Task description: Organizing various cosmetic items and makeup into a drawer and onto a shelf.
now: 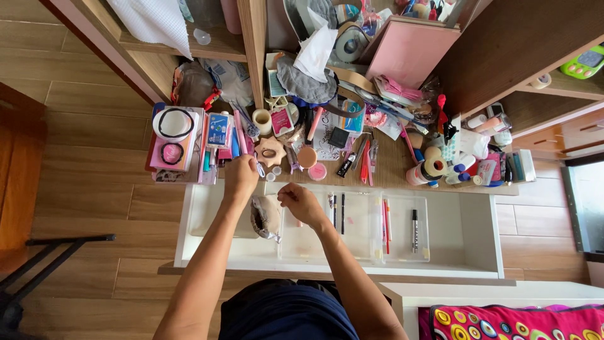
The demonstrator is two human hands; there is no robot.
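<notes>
My left hand reaches up to the front edge of a cluttered wooden desk, its fingers closed around something small that I cannot make out. My right hand hovers over an open white drawer, fingers pinched together, right beside a crumpled plastic pouch lying in the drawer. Clear plastic organiser trays in the drawer hold several pens and a black marker.
The desk is crowded with tape rolls, bottles, scissors, a round pink compact and a stack of books with hair bands. Wooden shelves rise at left and right. A black stand lies on the wood floor at left. A patterned cushion is bottom right.
</notes>
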